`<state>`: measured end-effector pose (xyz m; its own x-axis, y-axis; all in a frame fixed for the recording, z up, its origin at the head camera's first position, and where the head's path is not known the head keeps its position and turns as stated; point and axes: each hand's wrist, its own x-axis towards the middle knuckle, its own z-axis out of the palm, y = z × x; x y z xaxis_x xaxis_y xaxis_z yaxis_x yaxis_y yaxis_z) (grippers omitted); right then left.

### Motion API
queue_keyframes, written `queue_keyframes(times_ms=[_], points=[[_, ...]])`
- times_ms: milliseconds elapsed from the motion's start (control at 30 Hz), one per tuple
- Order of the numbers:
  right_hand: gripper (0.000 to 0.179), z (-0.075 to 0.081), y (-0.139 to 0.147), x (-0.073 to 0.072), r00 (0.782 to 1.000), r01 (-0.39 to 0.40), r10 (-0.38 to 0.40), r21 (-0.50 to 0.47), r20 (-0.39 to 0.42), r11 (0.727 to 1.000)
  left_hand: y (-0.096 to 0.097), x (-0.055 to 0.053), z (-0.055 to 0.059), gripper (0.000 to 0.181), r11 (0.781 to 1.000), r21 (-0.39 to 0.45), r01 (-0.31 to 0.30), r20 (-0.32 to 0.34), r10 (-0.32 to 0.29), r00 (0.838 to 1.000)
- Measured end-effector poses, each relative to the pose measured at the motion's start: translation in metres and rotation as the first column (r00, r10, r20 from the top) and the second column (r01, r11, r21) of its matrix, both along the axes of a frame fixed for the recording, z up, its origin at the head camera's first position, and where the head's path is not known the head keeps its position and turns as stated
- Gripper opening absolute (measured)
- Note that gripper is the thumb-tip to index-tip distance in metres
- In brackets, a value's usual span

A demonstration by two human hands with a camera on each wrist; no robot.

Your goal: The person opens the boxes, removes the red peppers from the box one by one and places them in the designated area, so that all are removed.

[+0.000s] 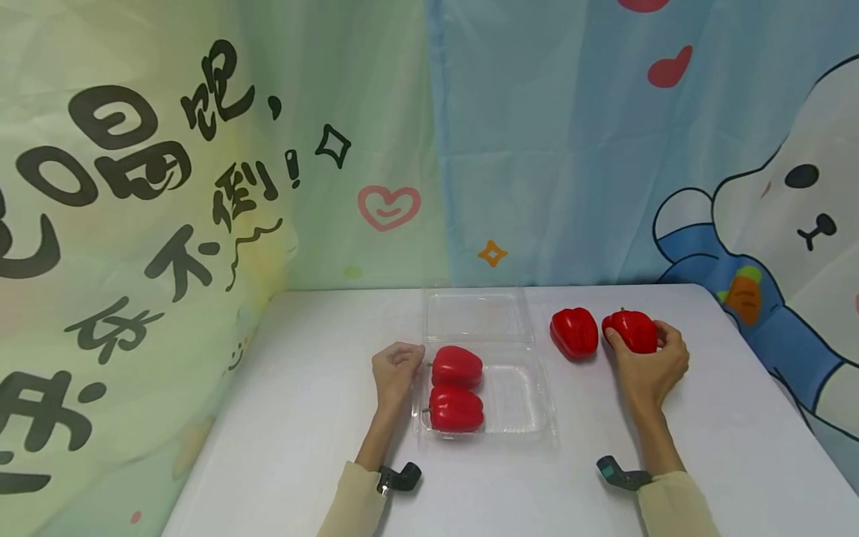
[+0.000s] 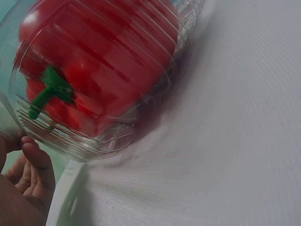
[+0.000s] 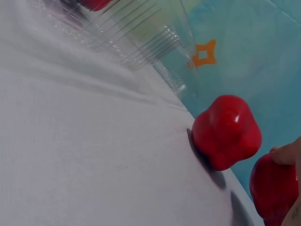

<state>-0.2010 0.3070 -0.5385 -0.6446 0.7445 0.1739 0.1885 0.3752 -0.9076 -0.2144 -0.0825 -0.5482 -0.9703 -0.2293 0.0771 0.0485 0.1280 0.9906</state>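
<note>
Red pepper [image 1: 631,330] in right hand [image 1: 651,365], toward the right of the bench [image 1: 302,477], far side. Fingers and thumb curled round its sides, opened about as wide as the pepper; green stem tip pokes up on top. Whether the pepper touches the bench: cannot tell.

Second loose red pepper [image 1: 574,333] just left of the held one, lying on the bench, lobed end facing the right wrist camera.

Clear plastic container [image 1: 513,395] near bench middle, well left of the held pepper. Its lid [image 1: 478,317] is folded back, away from the person. Two red peppers lie on their sides in the left half, one behind the other: rear pepper [image 1: 457,367], front pepper [image 1: 456,409], touching or nearly so, stems pointing left.

Left hand [image 1: 396,369] at the container's left edge, thumb and finger nearly closed, pinching the rim; left wrist view shows ribbed clear plastic and a green stem just beside the fingertips.

Black wrist devices, left one [image 1: 406,477] and right one [image 1: 624,475], beige sleeves [image 1: 674,507] below.

Behind: printed backdrop [image 1: 537,149], green to blue, with black characters, hearts and a white cartoon animal [image 1: 772,212] at right.
</note>
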Motion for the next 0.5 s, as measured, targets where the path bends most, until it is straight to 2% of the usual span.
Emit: queue_keyframes(times_ms=[200,500], points=[[0.081,-0.005,-0.001,-0.004,1.0,-0.004,0.004,-0.002,0.024,1.0,0.0,0.001,0.001,0.016,1.0,0.004,0.005,-0.009,-0.005,1.0],[0.079,-0.013,-0.001,-0.008,1.0,0.007,-0.007,0.009,0.003,1.0,0.0,0.001,0.002,0.016,1.0,-0.004,0.003,-0.007,-0.003,1.0]])
